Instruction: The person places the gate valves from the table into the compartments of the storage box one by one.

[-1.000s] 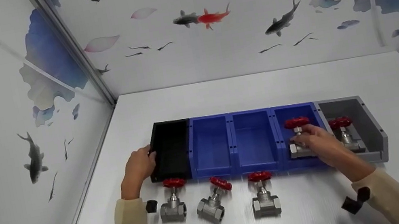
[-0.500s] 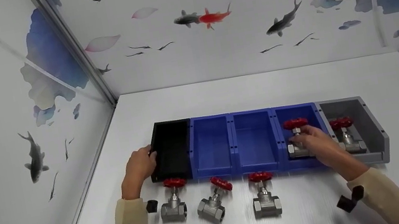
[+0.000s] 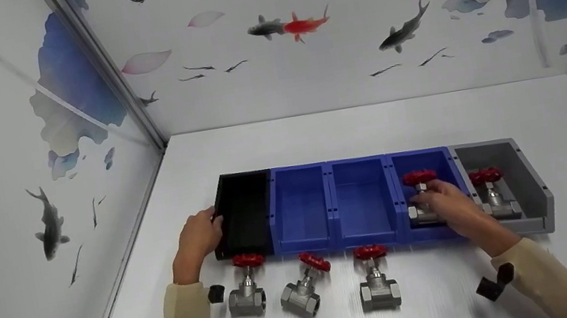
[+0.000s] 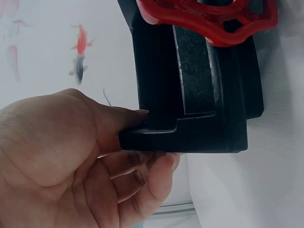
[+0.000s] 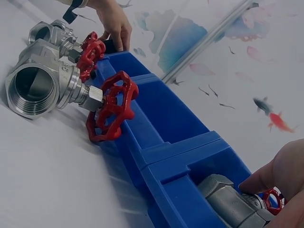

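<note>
My left hand (image 3: 202, 236) grips the left side wall of the black bin (image 3: 245, 206); in the left wrist view the thumb lies inside the wall and the fingers outside. With my right hand (image 3: 452, 205) I hold a steel gate valve with a red handwheel (image 3: 418, 177) by its neck. It is inside the rightmost blue bin (image 3: 420, 157), wheel up, and the hand covers part of its body. Another red-wheeled valve (image 3: 493, 198) sits in the grey bin (image 3: 533, 179). In front of the row stand a left valve (image 3: 248, 298), a tilted middle valve (image 3: 301, 294) and a right valve (image 3: 379, 291).
Two more blue bins, a left one (image 3: 301, 208) and a middle one (image 3: 363, 197), complete the joined row on the white table (image 3: 400, 126). White panels with painted fish (image 3: 306, 24) rise behind and at the left, with a metal corner post (image 3: 118, 83) between them.
My right hand and the valve in it have shifted slightly left and down within the blue bin. The left hand keeps its place on the black bin.
</note>
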A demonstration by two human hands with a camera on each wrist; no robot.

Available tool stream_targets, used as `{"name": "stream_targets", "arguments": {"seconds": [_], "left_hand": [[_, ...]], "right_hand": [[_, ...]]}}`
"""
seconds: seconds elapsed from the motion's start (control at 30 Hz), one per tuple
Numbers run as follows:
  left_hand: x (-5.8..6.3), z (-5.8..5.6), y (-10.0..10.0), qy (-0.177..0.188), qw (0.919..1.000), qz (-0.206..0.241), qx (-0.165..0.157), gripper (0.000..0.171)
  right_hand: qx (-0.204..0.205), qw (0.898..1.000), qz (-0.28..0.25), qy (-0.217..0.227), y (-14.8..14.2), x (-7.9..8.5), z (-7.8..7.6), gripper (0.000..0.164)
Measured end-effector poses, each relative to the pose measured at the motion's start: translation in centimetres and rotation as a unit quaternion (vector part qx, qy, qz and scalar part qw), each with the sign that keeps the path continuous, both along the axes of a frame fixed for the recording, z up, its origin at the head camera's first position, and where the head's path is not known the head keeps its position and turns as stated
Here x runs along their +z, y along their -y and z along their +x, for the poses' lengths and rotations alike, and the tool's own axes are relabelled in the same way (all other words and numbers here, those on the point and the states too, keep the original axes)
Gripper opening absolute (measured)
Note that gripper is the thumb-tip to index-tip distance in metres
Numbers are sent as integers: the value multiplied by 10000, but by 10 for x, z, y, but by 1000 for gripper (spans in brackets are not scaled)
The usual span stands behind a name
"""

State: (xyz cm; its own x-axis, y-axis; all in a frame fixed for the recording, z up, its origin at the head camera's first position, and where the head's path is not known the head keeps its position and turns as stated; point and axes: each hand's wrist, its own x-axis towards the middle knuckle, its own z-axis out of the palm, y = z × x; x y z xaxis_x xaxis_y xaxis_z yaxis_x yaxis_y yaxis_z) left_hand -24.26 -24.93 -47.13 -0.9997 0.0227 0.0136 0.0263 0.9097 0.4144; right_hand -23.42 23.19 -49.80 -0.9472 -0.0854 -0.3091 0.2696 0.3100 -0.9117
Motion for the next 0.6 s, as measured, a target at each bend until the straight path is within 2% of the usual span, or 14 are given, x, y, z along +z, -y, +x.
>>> {"name": "stream_targets", "arguments": {"seconds": [0.2,0.43,0.6], "left_hand": [[0,0,-1,8,10000,-48,6,42],[0,0,-1,-21,10000,-68,18,42],[1,1,-1,-25,10000,-65,-3,42]], "right_hand": [[-1,10000,-17,37,0,-1,1,49],[-22,9999,1,111,2,-1,2,65],[8,9999,-63,83,2,-3,1,62]]}}
